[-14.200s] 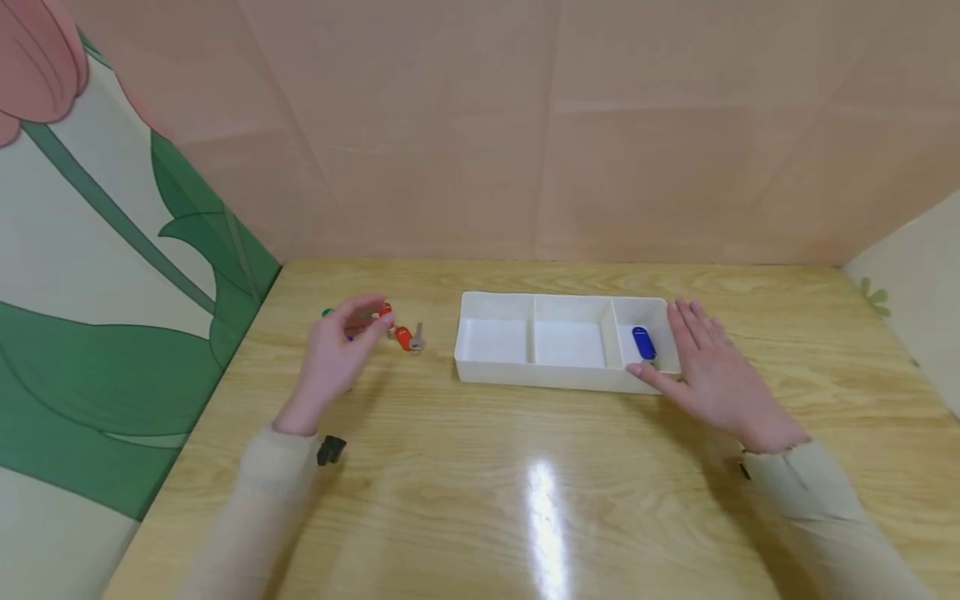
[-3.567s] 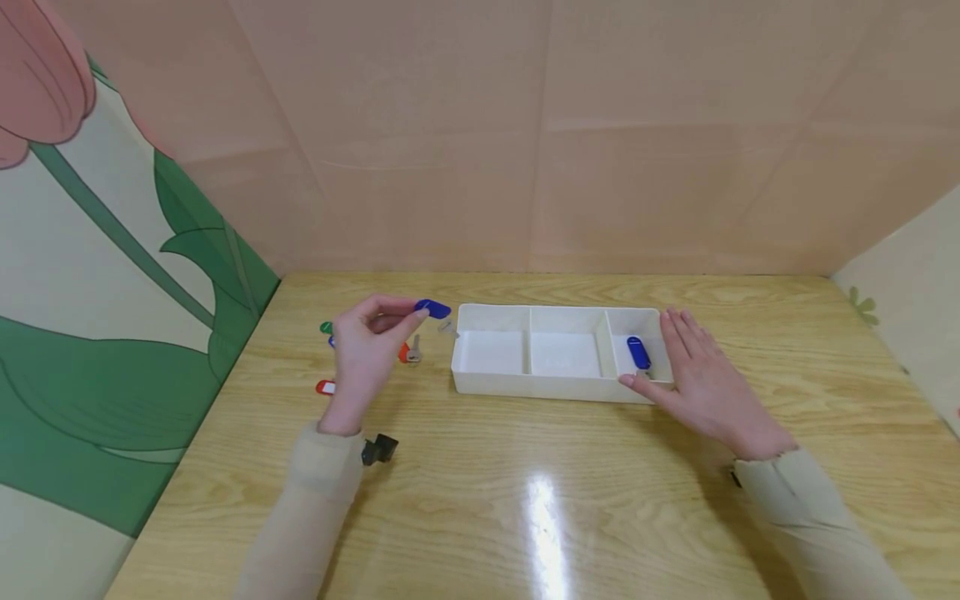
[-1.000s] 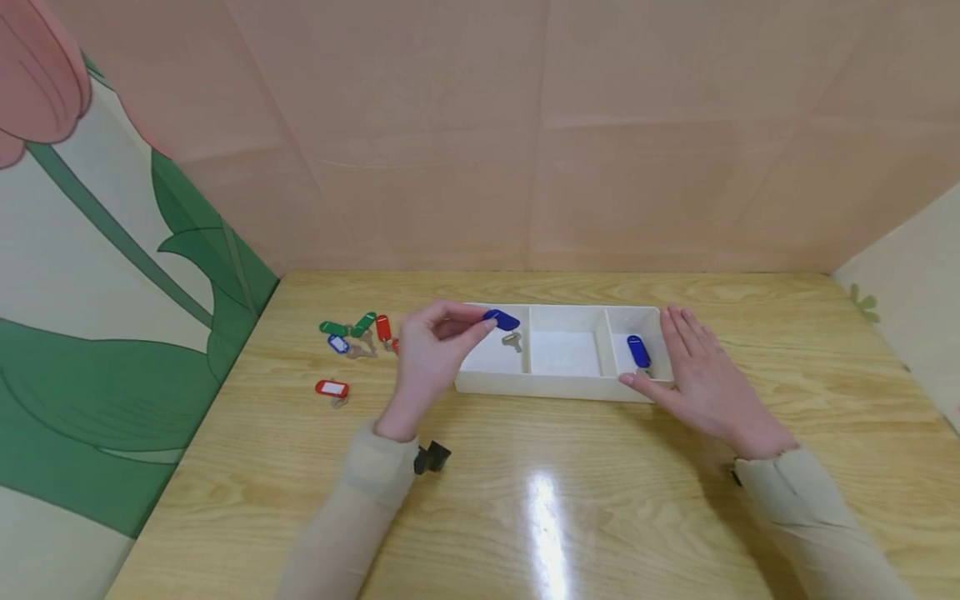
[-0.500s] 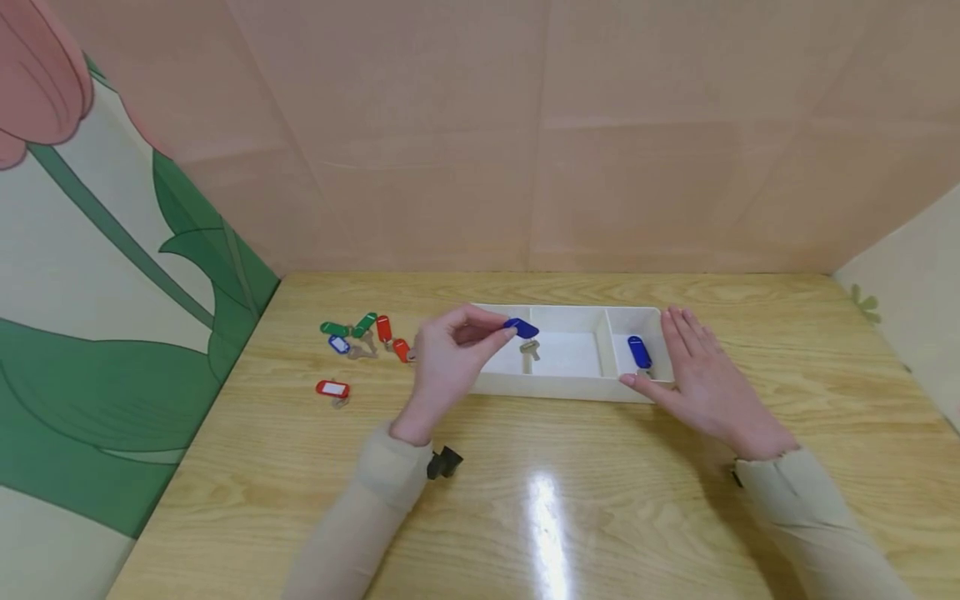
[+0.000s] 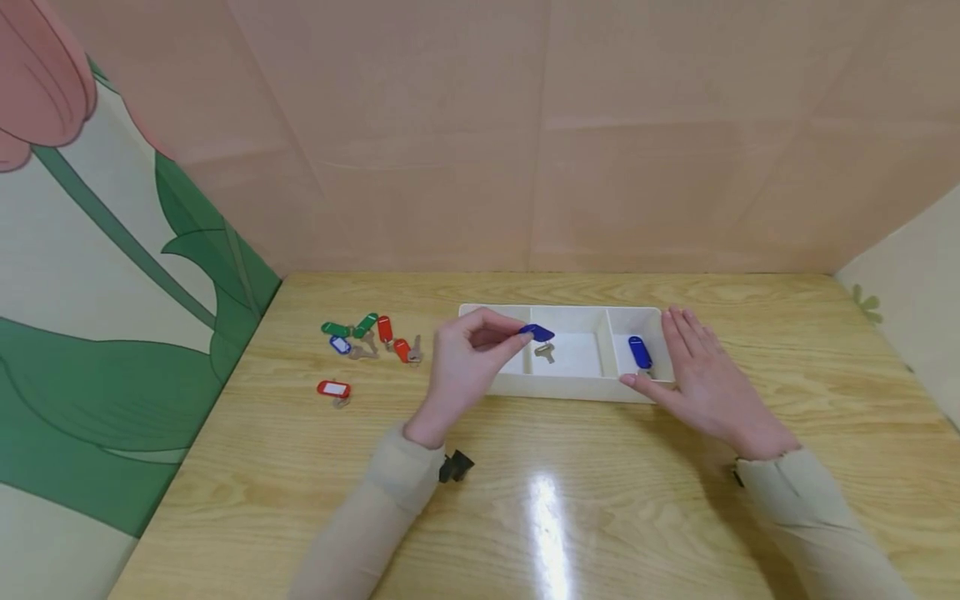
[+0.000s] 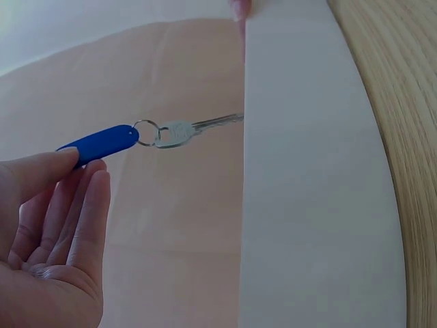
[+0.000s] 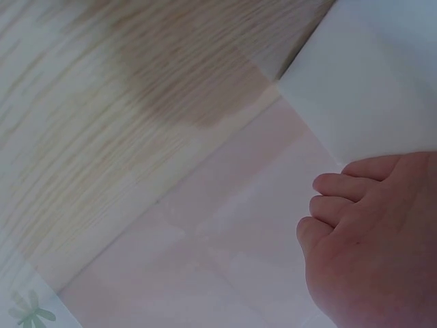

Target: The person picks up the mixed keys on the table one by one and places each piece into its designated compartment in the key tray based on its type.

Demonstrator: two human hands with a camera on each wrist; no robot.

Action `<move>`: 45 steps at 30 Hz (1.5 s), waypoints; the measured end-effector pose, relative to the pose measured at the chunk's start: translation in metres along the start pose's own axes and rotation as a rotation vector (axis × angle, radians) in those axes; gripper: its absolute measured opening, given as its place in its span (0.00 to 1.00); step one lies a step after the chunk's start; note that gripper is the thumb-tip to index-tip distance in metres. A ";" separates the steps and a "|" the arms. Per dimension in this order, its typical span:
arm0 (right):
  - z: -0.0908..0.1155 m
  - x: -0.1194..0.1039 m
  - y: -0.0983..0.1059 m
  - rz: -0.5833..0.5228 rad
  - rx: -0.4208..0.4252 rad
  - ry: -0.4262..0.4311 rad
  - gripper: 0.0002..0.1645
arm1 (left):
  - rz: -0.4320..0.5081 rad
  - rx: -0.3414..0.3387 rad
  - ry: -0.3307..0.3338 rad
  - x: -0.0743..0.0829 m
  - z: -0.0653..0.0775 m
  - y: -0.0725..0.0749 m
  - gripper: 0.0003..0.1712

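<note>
In the head view my left hand (image 5: pixel 463 358) pinches a blue key tag (image 5: pixel 538 333) between thumb and fingertips. A key (image 5: pixel 546 353) dangles from the tag's ring, over the middle compartment of a white three-part box (image 5: pixel 555 387). The left wrist view shows the tag (image 6: pixel 106 145), ring and key (image 6: pixel 179 134) hanging free of the fingers. My right hand (image 5: pixel 708 383) rests on the box's right end, fingers straight along the outer wall and thumb at the front rim. Another blue key tag (image 5: pixel 640 352) lies in the right compartment, its key mostly hidden.
Left of the box lie several tagged keys: green tags (image 5: pixel 365 325), red tags (image 5: pixel 385 328) and a blue tag with a white label (image 5: pixel 340 344). One red tag (image 5: pixel 333 388) lies apart, nearer the front. A wall (image 5: pixel 540 167) rises behind the table.
Earlier my left hand was among the tagged keys, then held the blue tag left of the box. Over the last second it carried it rightward to the middle compartment. My right hand stayed put.
</note>
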State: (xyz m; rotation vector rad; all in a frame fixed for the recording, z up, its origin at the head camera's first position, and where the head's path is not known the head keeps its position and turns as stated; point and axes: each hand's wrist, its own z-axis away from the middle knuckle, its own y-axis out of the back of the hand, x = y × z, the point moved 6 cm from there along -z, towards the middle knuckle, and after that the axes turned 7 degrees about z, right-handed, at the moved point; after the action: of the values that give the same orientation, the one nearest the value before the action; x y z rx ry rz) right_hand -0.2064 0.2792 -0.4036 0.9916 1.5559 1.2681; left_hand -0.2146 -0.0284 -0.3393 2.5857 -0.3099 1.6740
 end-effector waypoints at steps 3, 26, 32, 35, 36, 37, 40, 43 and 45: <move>-0.001 0.000 0.000 0.003 -0.006 0.000 0.66 | -0.003 -0.011 0.014 -0.001 0.001 -0.004 0.06; -0.002 0.001 -0.002 0.010 -0.001 -0.003 0.67 | 0.019 -0.054 0.020 -0.003 0.003 -0.025 0.05; -0.002 0.001 -0.002 0.012 -0.004 -0.006 0.67 | 0.014 -0.086 -0.007 -0.001 0.001 -0.032 0.05; -0.002 0.001 -0.002 0.013 -0.002 -0.002 0.67 | -0.002 -0.094 -0.018 0.000 -0.003 -0.036 0.05; -0.002 0.001 -0.001 0.014 -0.002 -0.002 0.67 | -0.008 -0.094 -0.018 0.000 -0.004 -0.038 0.05; -0.002 0.001 -0.001 0.015 -0.001 -0.002 0.67 | -0.011 -0.093 -0.017 0.001 -0.005 -0.039 0.06; -0.001 0.000 0.000 0.015 0.002 -0.001 0.66 | -0.013 -0.095 -0.009 0.003 -0.007 -0.044 0.06; -0.001 0.000 0.000 0.014 0.002 0.000 0.66 | 0.000 -0.109 -0.008 0.004 -0.008 -0.048 0.06; -0.001 0.000 0.001 0.012 0.008 0.003 0.66 | 0.005 -0.125 -0.019 0.004 -0.009 -0.051 0.06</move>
State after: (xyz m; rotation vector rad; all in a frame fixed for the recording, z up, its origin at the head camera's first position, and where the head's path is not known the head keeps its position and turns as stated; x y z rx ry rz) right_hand -0.2074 0.2786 -0.4029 1.0054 1.5606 1.2733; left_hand -0.2109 0.0217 -0.3281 2.5143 -0.4080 1.5779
